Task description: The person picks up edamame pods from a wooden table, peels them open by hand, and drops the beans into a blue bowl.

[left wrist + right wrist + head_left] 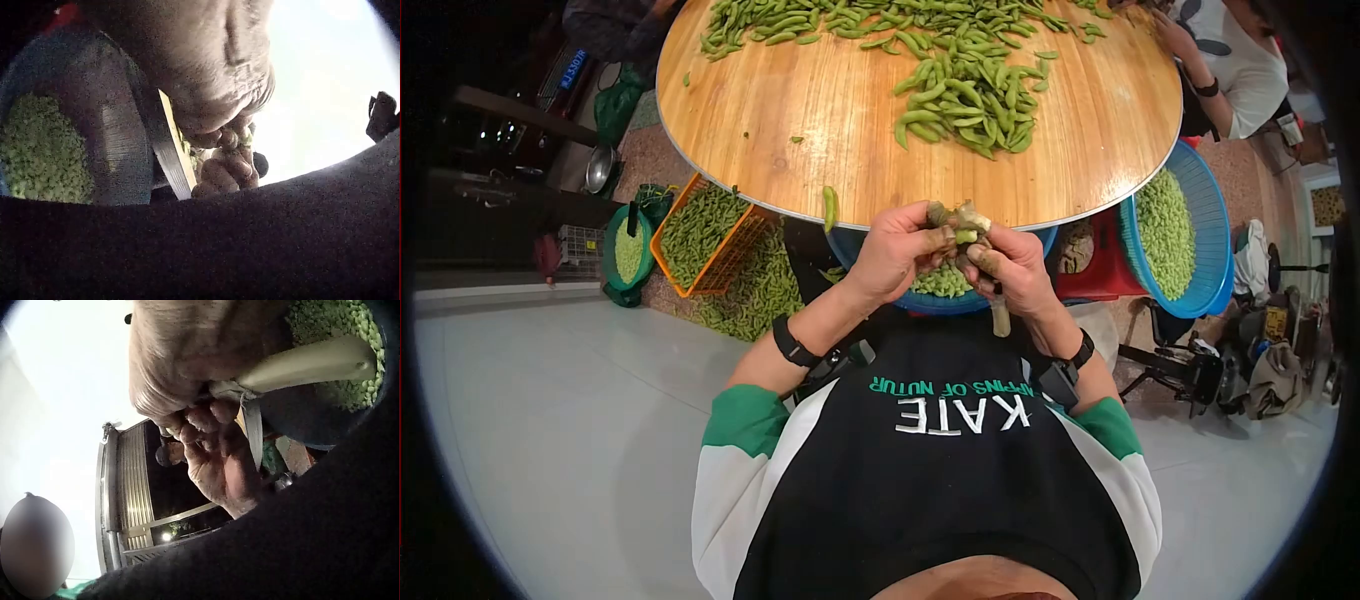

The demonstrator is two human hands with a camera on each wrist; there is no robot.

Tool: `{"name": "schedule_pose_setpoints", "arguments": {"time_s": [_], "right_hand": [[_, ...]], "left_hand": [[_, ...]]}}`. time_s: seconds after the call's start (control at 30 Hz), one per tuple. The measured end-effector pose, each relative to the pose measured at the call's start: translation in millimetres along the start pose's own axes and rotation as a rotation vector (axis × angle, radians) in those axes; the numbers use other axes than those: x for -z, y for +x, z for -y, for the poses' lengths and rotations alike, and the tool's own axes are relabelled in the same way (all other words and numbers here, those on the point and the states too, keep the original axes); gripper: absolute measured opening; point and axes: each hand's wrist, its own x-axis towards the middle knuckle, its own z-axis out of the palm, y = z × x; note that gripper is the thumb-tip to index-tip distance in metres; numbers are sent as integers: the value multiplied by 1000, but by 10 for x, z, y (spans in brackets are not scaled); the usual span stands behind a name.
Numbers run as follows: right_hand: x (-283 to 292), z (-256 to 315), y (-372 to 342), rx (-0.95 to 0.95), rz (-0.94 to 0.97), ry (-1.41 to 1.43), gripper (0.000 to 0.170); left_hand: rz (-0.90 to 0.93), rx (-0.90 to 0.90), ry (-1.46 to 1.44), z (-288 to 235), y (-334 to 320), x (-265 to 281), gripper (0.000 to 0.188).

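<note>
Both hands meet close to the table's near edge, above a blue basin (1040,245) of shelled green beans (940,281). Between the fingertips shows a green bean pod (966,237). My left hand (893,252) pinches it from the left with thumb and finger; its fingertips look stained or covered. My right hand (1020,272) meets it from the other side, fingers curled. A pale handle (312,364) sticks out from under the right hand in the right wrist view, whitish cloth around its inner end. What the handle belongs to is hidden in the fist.
On the round wooden table (820,120) lies a heap of bean pods (970,95), with a single pod (830,208) near the edge. An orange crate (725,255) of pods stands left, a large blue basket (1215,225) of shelled beans right. Other people sit across the table.
</note>
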Motion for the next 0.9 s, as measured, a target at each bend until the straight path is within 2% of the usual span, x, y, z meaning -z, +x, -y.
{"name": "schedule_pose_setpoints", "arguments": {"time_s": [0.03, 0.1, 0.13, 0.2, 0.33, 0.4, 0.43, 0.5, 0.57, 0.63, 0.7, 0.77, 0.8, 0.83, 0.87, 0.9], "right_hand": [[-15, -15, -4, -2, 2, -1, 30], [-75, -48, -10, 120, -126, -313, 35], [-97, -51, -12, 121, -122, -314, 35], [-127, -57, -30, 127, -235, -188, 27], [-90, -183, -13, 244, -298, -280, 22], [-18, -198, -22, 262, -261, -435, 20], [7, -176, -27, 266, -250, -431, 20], [66, -124, -74, 358, -192, -772, 20], [99, -155, -85, 333, -149, -857, 24], [34, -104, -67, 332, -154, -852, 26], [75, -145, -49, 312, -166, -837, 28], [95, -167, -66, 333, -138, -828, 30], [90, -131, -83, 338, -98, -858, 31], [84, -115, -85, 338, -100, -858, 31], [64, -110, -76, 306, -50, -807, 30], [38, -106, -51, 278, 0, -755, 30]], "left_hand": [[-2, -1, -2, 25, 20, 26, 4], [24, -31, 118, 53, 55, 57, 4], [23, -35, 118, 41, 44, 20, 4], [-78, -130, 394, 27, 4, -96, 9], [-64, -253, 509, 128, 16, -68, 11], [-127, -569, 1062, 49, -64, -67, 11], [-137, -572, 1068, 5, -90, -19, 11], [-295, -897, 1457, -105, -171, 130, 14], [-365, -959, 1715, -249, -168, 424, 19], [-448, -967, 1878, -384, -218, 588, 20], [-508, -659, 1995, -441, -470, 765, 21], [-556, -295, 1946, -531, -764, 789, 19], [-548, -302, 1949, -597, -773, 744, 19], [-590, -337, 2074, -664, -803, 676, 18], [-637, -370, 2199, -710, -834, 628, 16], [-640, -370, 2202, -758, -775, 598, 16]]}}
